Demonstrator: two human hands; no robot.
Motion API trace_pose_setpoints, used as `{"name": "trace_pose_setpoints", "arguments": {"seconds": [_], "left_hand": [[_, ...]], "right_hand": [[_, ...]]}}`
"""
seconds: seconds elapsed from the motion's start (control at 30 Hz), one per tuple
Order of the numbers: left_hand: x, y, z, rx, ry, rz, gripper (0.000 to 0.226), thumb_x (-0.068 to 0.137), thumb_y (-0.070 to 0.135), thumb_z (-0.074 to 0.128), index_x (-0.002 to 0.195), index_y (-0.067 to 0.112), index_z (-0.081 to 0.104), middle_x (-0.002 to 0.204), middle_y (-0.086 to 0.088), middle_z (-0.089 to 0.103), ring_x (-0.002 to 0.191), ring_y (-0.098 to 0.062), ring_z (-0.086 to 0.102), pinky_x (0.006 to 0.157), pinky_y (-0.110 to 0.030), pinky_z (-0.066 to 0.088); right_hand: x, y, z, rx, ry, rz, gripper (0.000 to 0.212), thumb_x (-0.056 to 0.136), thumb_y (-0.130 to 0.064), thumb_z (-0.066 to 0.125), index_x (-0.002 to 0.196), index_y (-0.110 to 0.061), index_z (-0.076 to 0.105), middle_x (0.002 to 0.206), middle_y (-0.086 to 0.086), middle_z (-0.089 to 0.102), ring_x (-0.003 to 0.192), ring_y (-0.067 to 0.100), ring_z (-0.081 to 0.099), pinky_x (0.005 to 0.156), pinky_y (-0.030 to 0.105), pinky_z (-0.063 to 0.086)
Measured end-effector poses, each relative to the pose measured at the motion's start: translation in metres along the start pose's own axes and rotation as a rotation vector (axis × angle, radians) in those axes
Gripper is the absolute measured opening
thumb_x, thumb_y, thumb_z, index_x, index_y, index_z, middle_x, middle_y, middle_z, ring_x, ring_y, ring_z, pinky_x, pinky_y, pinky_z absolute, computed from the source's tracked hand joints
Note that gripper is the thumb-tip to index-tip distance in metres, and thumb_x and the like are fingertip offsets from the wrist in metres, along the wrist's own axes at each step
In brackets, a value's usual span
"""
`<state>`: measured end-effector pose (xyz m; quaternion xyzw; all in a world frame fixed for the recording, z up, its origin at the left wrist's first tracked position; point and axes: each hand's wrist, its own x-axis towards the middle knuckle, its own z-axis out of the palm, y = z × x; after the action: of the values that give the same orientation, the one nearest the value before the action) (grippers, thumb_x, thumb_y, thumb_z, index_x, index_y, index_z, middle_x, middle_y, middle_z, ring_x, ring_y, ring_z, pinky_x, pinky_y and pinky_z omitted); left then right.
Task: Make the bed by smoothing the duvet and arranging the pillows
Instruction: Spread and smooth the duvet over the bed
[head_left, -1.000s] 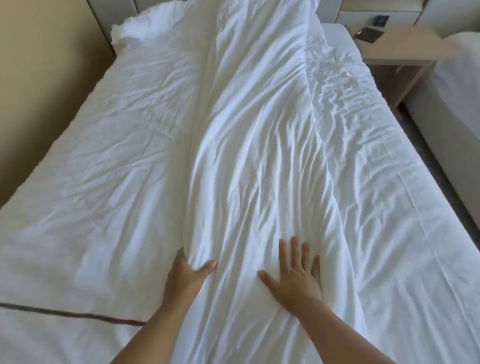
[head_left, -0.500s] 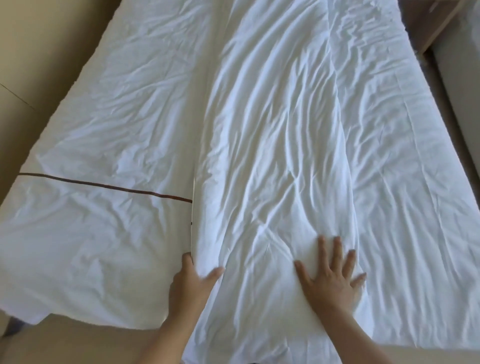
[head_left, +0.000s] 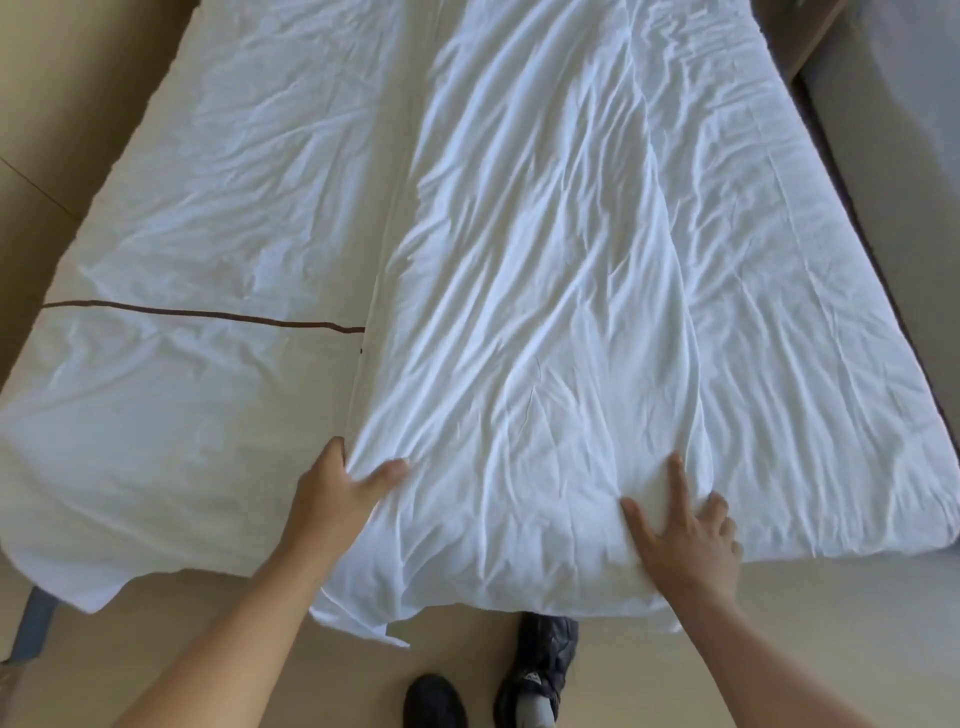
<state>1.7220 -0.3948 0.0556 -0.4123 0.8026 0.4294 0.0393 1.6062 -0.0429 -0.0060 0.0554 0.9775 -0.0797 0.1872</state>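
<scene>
The left grip (head_left: 337, 493) is pinching the duvet (head_left: 519, 312) at its edge while the right grip (head_left: 685, 535) is pressing it (half curled, hold unclear).

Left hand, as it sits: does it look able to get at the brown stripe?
Probably yes, once it lets go: the left hand grips the duvet edge, and the brown stripe ends just beyond it with nothing between.

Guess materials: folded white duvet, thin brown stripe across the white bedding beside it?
The folded white duvet: woven fabric, likely cotton or a blend, matte; fine creases, soft padded bulk. The thin brown stripe: seemingly stitched trim, matte; too small to confirm.
</scene>
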Motion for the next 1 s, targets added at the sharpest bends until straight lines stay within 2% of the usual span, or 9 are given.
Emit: {"name": "trace_pose_setpoints", "arguments": {"seconds": [0.17,0.27,0.33,0.5,0.53,0.6,0.7,0.8,1.0], "left_hand": [[0.017,-0.053,-0.002,0.087,0.079,-0.071,0.046,0.080,0.056,0.073,0.090,0.013,0.060,0.080,0.000,0.066,0.077,-0.023,0.064,0.060,-0.029,0.044],[0.028,-0.077,0.017,0.062,0.130,-0.083,0.050,0.080,0.056,0.072,0.098,0.010,0.065,0.088,-0.003,0.069,0.087,-0.030,0.066,0.073,-0.037,0.052],[0.037,-0.081,0.028,0.059,0.164,-0.070,0.054,0.079,0.058,0.073,0.103,0.011,0.065,0.093,-0.003,0.070,0.087,-0.027,0.064,0.077,-0.036,0.051],[0.057,-0.080,0.033,0.162,0.088,-0.133,0.056,0.076,0.066,0.071,0.096,0.014,0.063,0.083,0.002,0.065,0.086,-0.029,0.064,0.073,-0.034,0.046],[0.056,-0.074,0.030,0.197,0.054,-0.147,0.060,0.075,0.068,0.069,0.100,0.014,0.062,0.087,0.000,0.066,0.090,-0.032,0.065,0.075,-0.036,0.048],[0.048,-0.054,0.022,0.197,-0.008,-0.243,0.076,0.076,0.066,0.070,0.126,0.011,0.053,0.115,-0.009,0.065,0.107,-0.037,0.062,0.083,-0.039,0.049],[0.016,-0.021,-0.005,0.095,-0.128,-0.378,0.096,0.082,0.054,0.073,0.147,0.003,0.025,0.144,-0.016,0.047,0.126,-0.037,0.052,0.084,-0.035,0.043],[-0.027,0.002,-0.041,0.120,-0.129,-0.292,0.086,0.085,0.049,0.071,0.145,0.004,0.030,0.144,-0.014,0.044,0.129,-0.031,0.048,0.090,-0.032,0.041],[-0.126,0.009,-0.123,0.130,0.009,-0.194,0.054,0.090,0.036,0.066,0.134,0.010,0.047,0.137,-0.006,0.050,0.121,-0.022,0.052,0.091,-0.029,0.042]], "right_hand": [[0.000,-0.008,0.024,0.085,0.038,0.062,0.090,0.082,-0.082,0.031,0.151,-0.050,-0.015,0.154,0.022,0.017,0.136,0.046,0.030,0.113,0.058,0.028],[0.008,-0.008,0.039,0.071,0.089,0.062,0.089,0.083,-0.079,0.032,0.153,-0.047,-0.012,0.154,0.024,0.017,0.134,0.046,0.029,0.112,0.060,0.024],[0.013,-0.006,0.047,0.046,0.104,0.064,0.089,0.084,-0.078,0.032,0.153,-0.046,-0.014,0.152,0.025,0.017,0.132,0.046,0.030,0.110,0.060,0.024],[0.028,-0.014,0.045,-0.132,-0.028,0.074,0.087,0.083,-0.083,0.018,0.150,-0.045,-0.024,0.152,0.026,0.019,0.133,0.042,0.031,0.107,0.057,0.029],[0.029,-0.018,0.038,-0.185,-0.091,0.080,0.087,0.084,-0.082,0.016,0.150,-0.044,-0.025,0.153,0.025,0.018,0.135,0.041,0.031,0.107,0.056,0.030],[0.032,-0.030,0.013,-0.260,-0.202,0.112,0.087,0.088,-0.079,0.020,0.154,-0.038,-0.020,0.157,0.028,0.013,0.141,0.042,0.027,0.110,0.058,0.028],[0.016,-0.059,-0.030,-0.274,-0.296,0.132,0.081,0.095,-0.065,0.036,0.157,-0.024,0.004,0.159,0.032,0.007,0.146,0.044,0.018,0.114,0.060,0.021],[-0.033,-0.109,-0.075,-0.242,-0.353,-0.132,0.073,0.097,-0.061,0.036,0.152,-0.014,0.025,0.153,0.020,0.029,0.140,0.038,0.033,0.109,0.053,0.034],[-0.145,-0.213,-0.120,-0.186,-0.361,-0.625,0.070,0.097,-0.057,0.042,0.152,-0.015,0.025,0.152,0.012,0.033,0.137,0.031,0.037,0.103,0.046,0.043]]}}
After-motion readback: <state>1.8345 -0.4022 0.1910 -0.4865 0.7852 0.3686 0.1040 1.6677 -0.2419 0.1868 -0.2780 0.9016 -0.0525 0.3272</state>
